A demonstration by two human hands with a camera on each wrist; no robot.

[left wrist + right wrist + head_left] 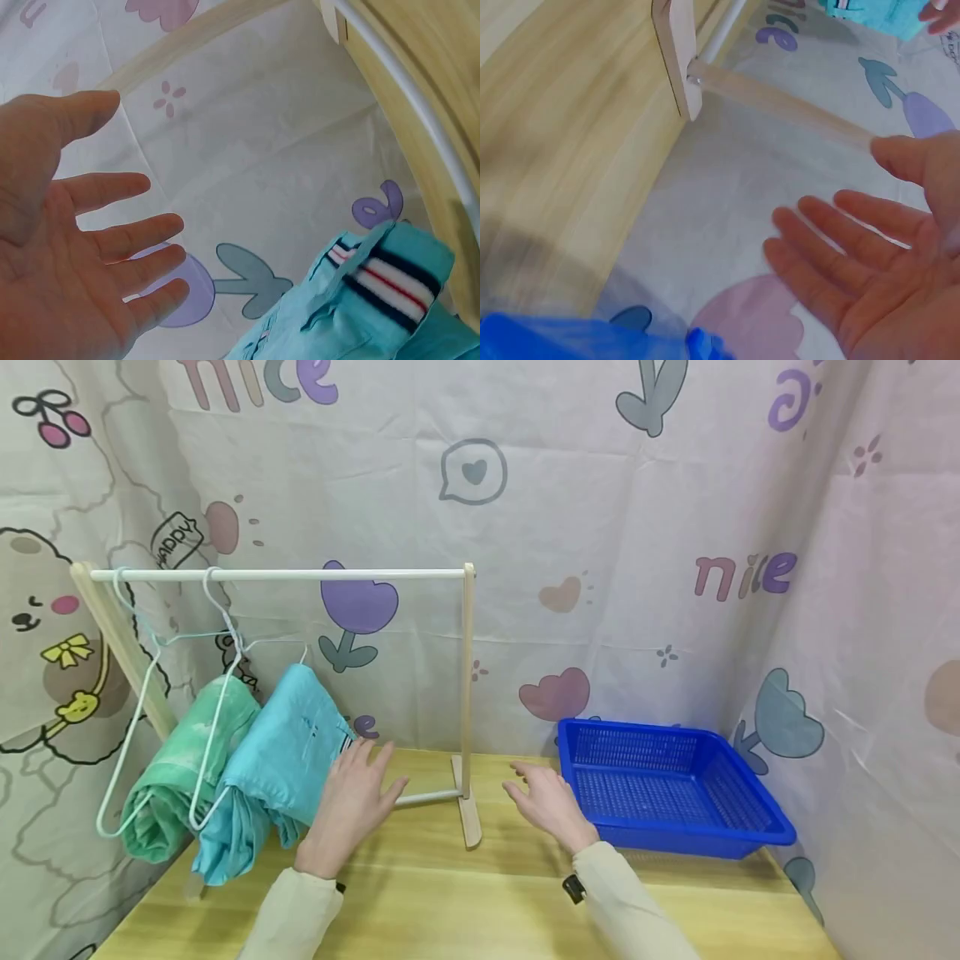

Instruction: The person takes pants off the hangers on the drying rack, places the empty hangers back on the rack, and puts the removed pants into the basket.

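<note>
Two folded garments hang on white hangers from a small rack's white top rod [337,575]: a green mottled garment [187,752] at the left and a turquoise garment [288,752] beside it. The turquoise one shows a striped band [394,281] in the left wrist view. My left hand [352,806] is at the right side of the turquoise garment, fingers spread, gripping nothing. Between the rack's right post [467,685] and a blue basket [675,843], my right hand [551,806] hovers with relaxed fingers and holds nothing.
The blue plastic basket stands at the right of the wooden table [450,910], its mesh bottom visible. A printed curtain [637,527] closes off the back and both sides. The rack's lower rod [427,797] and wooden foot [468,818] sit low by the table.
</note>
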